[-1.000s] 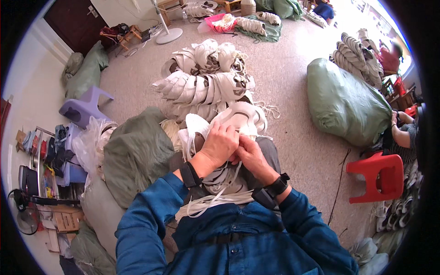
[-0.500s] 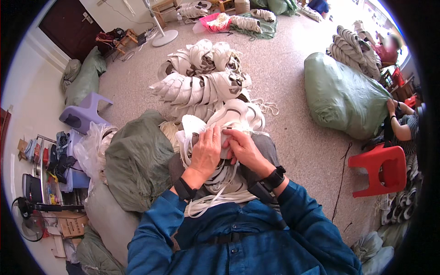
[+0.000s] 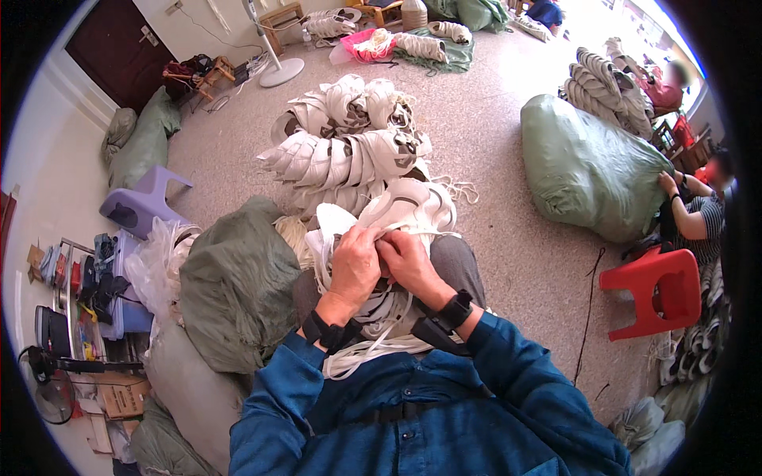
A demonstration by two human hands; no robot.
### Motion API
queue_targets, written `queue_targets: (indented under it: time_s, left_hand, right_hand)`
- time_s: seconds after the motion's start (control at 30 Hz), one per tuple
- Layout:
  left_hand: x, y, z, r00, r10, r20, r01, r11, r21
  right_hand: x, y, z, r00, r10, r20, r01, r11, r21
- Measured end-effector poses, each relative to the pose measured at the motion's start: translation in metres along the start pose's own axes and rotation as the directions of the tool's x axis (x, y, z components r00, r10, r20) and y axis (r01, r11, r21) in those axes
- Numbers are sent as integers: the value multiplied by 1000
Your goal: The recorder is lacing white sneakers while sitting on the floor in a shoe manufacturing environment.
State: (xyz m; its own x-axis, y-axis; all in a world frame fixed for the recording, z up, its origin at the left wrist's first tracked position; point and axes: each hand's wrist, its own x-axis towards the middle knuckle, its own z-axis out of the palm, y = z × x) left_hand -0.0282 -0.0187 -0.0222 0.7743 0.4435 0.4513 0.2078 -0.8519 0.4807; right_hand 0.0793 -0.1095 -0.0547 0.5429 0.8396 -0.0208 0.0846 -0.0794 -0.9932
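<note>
White shoe uppers [image 3: 409, 205] lie in my lap, nested in a bundle with white edges and grey insides. My left hand [image 3: 355, 263] is closed over the near part of this bundle, fingers bent. Its fingertips meet those of my right hand [image 3: 411, 262], which is pinched on a white shoelace [image 3: 432, 232] that sticks out to the right. What the left fingertips grip is hidden under them. Loose white laces [image 3: 373, 355] lie across my lap below both wrists.
Stacked white uppers [image 3: 341, 155] sit on the floor ahead. A dark green sack [image 3: 236, 278] and a purple stool [image 3: 147, 198] stand left. At right are a full green sack [image 3: 583, 170] with another person's hands on it and a red stool [image 3: 655, 289].
My fingers have drawn together into a pinch at the upper, where the left ones lay flatter before. A lace end now shows to the right of my right hand.
</note>
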Motion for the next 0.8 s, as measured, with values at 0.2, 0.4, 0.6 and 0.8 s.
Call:
queue_targets:
  time_s: [0.2, 0.4, 0.6, 0.8]
  left_hand:
    - [-4, -8, -3, 979, -205, -24, 194, 953, -231]
    - [-9, -14, -4, 996, -72, -50, 66, 991, -119]
    - [-11, -20, -4, 992, -110, -61, 100, 984, -150]
    - [-5, -13, -5, 971, -240, 19, 235, 931, -280]
  right_hand:
    - [-11, -29, -21, 984, 137, 111, -133, 990, -47]
    - [-110, 51, -173, 985, 130, -114, -172, 778, -604]
    - [-217, 126, -293, 794, 371, -482, -575, 715, -397]
    - [-102, 11, -127, 982, -145, -118, 86, 911, -403]
